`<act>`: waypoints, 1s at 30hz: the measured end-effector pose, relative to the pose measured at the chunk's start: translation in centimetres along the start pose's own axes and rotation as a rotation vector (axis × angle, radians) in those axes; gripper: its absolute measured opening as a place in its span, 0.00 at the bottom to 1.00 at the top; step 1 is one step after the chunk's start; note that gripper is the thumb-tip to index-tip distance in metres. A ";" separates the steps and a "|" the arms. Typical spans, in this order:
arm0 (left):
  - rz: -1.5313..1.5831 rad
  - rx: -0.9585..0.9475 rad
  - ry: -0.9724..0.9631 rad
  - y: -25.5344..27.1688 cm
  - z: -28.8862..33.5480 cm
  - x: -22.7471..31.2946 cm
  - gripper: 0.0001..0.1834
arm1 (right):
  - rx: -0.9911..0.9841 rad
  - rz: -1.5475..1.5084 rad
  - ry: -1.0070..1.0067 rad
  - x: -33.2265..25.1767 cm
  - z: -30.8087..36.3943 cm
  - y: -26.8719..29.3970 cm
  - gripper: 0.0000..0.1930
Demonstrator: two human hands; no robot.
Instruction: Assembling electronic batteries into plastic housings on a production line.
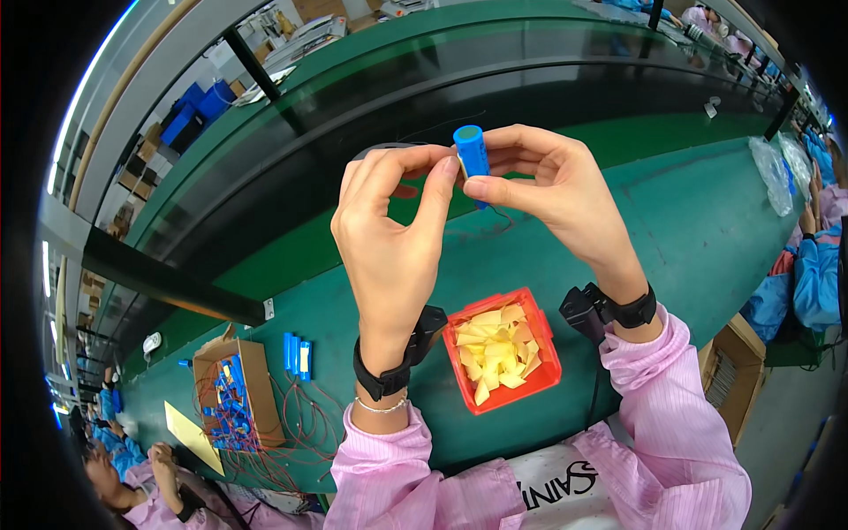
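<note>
A blue cylindrical battery (472,152) is held up above the green bench, roughly upright, its round end facing up. My right hand (552,177) grips it from the right between thumb and fingers. From the other side, the thumb and index finger of my left hand (397,194) are pinched together against the battery. A sliver of pale yellow shows by those fingertips, but what they pinch is mostly hidden. A thin wire hangs below the battery. Nearer me, a red bin (478,407) holds yellow paper pieces (496,346).
On the left stand a cardboard box (263,393) of blue batteries with red wires and a few loose blue batteries (298,355). A yellow sheet (190,433) lies beside the box. Plastic bags (771,177) lie far right. Other people sit at both sides. A dark conveyor (353,132) runs behind.
</note>
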State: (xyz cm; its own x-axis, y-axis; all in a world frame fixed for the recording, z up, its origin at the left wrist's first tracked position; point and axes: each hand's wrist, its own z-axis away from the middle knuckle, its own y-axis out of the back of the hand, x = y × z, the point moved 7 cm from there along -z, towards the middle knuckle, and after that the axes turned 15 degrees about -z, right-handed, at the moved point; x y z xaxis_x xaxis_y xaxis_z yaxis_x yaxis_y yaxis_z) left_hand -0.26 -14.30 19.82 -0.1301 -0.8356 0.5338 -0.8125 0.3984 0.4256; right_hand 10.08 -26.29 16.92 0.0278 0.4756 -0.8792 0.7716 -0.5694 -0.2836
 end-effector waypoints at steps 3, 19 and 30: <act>0.018 -0.007 -0.004 0.0 -0.1 0.1 0.04 | 0.003 0.031 0.036 -0.4 0.0 0.1 0.19; 0.065 -0.065 0.066 -0.6 0.0 -0.3 0.06 | 0.012 0.151 0.074 -1.3 0.1 0.5 0.16; 0.096 -0.069 0.129 -0.7 0.1 -0.9 0.05 | 0.038 0.147 0.082 -0.7 0.0 0.4 0.15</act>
State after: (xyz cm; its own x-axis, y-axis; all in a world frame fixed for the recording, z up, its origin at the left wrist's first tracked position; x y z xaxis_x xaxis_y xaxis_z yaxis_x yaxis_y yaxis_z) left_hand 0.39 -13.90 19.00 -0.1276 -0.7390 0.6615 -0.7584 0.5025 0.4151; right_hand 10.33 -26.85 17.37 0.1917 0.4372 -0.8787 0.7305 -0.6615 -0.1697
